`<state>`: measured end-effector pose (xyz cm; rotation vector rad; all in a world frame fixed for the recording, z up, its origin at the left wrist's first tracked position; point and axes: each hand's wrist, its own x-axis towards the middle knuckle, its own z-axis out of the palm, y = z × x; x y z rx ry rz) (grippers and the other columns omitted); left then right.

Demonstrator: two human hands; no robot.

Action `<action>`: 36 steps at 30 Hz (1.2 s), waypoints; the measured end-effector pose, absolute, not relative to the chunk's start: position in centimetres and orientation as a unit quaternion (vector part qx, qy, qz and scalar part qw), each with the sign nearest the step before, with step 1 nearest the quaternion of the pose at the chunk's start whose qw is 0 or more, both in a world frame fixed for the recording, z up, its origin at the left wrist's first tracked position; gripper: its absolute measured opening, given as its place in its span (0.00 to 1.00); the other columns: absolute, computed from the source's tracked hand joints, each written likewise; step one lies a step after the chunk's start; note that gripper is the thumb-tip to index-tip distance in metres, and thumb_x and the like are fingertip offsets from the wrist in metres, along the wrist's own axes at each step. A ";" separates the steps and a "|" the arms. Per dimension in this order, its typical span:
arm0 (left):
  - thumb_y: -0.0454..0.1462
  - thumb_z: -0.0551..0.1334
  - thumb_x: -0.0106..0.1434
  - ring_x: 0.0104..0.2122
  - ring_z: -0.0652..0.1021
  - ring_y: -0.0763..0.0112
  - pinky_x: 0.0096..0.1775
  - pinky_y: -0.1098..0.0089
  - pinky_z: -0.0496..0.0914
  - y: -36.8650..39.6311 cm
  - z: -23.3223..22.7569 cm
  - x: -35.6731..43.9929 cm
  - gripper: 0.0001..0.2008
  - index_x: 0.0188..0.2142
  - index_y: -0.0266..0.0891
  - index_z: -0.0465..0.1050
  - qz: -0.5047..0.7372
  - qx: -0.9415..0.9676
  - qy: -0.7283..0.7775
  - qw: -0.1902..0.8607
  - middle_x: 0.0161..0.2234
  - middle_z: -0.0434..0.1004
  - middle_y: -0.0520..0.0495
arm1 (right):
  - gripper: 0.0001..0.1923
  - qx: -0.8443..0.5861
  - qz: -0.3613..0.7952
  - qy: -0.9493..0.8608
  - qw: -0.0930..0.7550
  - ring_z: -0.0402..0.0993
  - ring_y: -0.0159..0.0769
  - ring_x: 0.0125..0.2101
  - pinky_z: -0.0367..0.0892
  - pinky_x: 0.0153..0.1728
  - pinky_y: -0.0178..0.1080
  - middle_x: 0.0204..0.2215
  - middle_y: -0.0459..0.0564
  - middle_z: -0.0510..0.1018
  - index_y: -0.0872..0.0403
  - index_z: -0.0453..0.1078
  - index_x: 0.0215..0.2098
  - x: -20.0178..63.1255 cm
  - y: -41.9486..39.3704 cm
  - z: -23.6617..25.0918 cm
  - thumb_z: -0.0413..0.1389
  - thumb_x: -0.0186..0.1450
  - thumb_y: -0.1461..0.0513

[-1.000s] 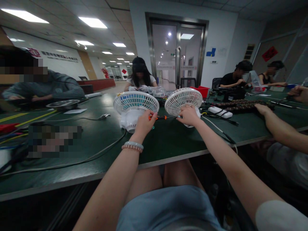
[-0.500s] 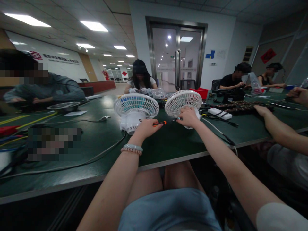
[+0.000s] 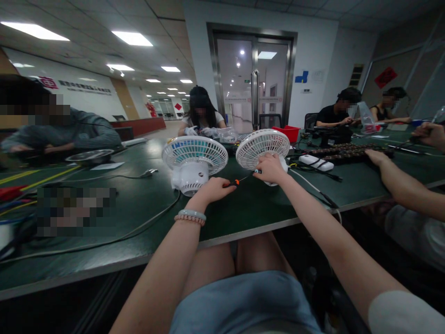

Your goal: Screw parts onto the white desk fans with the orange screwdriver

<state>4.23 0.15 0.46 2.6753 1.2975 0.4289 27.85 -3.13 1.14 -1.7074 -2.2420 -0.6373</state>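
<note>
Here, the left hand (image 3: 212, 189) is curled around the handle of a small screwdriver (image 3: 236, 182), whose orange collar and thin dark shaft stick out to the right of the fingers and slant up toward the right hand (image 3: 269, 168). The right hand rests with its fingers bent over the lower edge of the right fan (image 3: 262, 147), a small white desk fan with a round grille; the screwdriver's tip meets that hand at the thumb, though whether the thumb and finger pinch the tip I cannot tell. A beaded bracelet (image 3: 190, 216) sits on the left wrist.

Just to the left stands the left fan (image 3: 194, 154), also white, with blue blades showing through its grille and its round base on the green table (image 3: 139, 204). A grey cable (image 3: 153, 218) curves across the table from beneath it toward the left. A white cord (image 3: 309, 183) runs from the right fan toward the table's near edge.

Beyond the right fan lie a white power strip (image 3: 315, 162) and a red bin (image 3: 287, 132). A co-worker's forearm (image 3: 399, 185) reaches in from the right. Other people sit around the table's far side.

As for writing, red characters and a red emblem sit on the far left wall (image 3: 69, 88), too blurred to read. A blue logo (image 3: 301, 76) hangs beside the glass door (image 3: 253, 83), and a red diamond-shaped sign (image 3: 386, 76) on the right wall is likewise illegible.
</note>
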 end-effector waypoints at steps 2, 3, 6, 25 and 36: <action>0.53 0.55 0.52 0.21 0.71 0.70 0.24 0.71 0.59 0.3 0.3 4.2 0.20 0.26 0.41 0.74 0.132 0.889 0.432 0.076 0.23 0.75 0.48 | 0.21 -0.584 -0.221 -0.770 0.128 0.56 0.49 0.47 0.50 0.44 0.49 0.42 0.55 0.71 0.52 0.76 0.36 27.9 -3.1 1.1 0.47 0.62 0.50; 0.53 0.55 0.52 0.20 0.71 0.71 0.23 0.71 0.59 0.4 0.2 4.3 0.20 0.26 0.41 0.73 0.124 0.887 0.436 0.087 0.22 0.74 0.48 | 0.20 -0.583 -0.223 -0.771 0.129 0.57 0.49 0.47 0.50 0.44 0.49 0.42 0.55 0.71 0.52 0.76 0.36 27.9 -3.1 1.1 0.47 0.62 0.50; 0.54 0.55 0.52 0.16 0.70 0.72 0.20 0.72 0.59 0.4 0.1 4.3 0.20 0.29 0.41 0.73 0.097 0.876 0.453 0.133 0.21 0.74 0.49 | 0.20 -0.578 -0.225 -0.774 0.130 0.57 0.49 0.47 0.50 0.44 0.50 0.42 0.55 0.71 0.52 0.75 0.35 28.0 -3.0 1.1 0.47 0.62 0.49; 0.51 0.54 0.53 0.16 0.70 0.75 0.21 0.74 0.61 -0.5 0.4 4.3 0.20 0.29 0.37 0.73 0.043 0.874 0.462 0.144 0.19 0.73 0.50 | 0.16 -0.574 -0.220 -0.777 0.139 0.57 0.48 0.46 0.50 0.42 0.49 0.41 0.55 0.72 0.54 0.75 0.34 28.1 -2.8 0.9 0.51 0.60 0.52; 0.43 0.55 0.54 0.33 0.76 0.66 0.35 0.71 0.66 0.2 -0.1 4.4 0.16 0.38 0.39 0.73 0.109 0.882 0.457 -0.026 0.34 0.77 0.45 | 0.13 -0.570 -0.230 -0.778 0.132 0.57 0.48 0.46 0.50 0.42 0.49 0.42 0.55 0.71 0.53 0.74 0.35 28.1 -2.9 0.8 0.51 0.60 0.57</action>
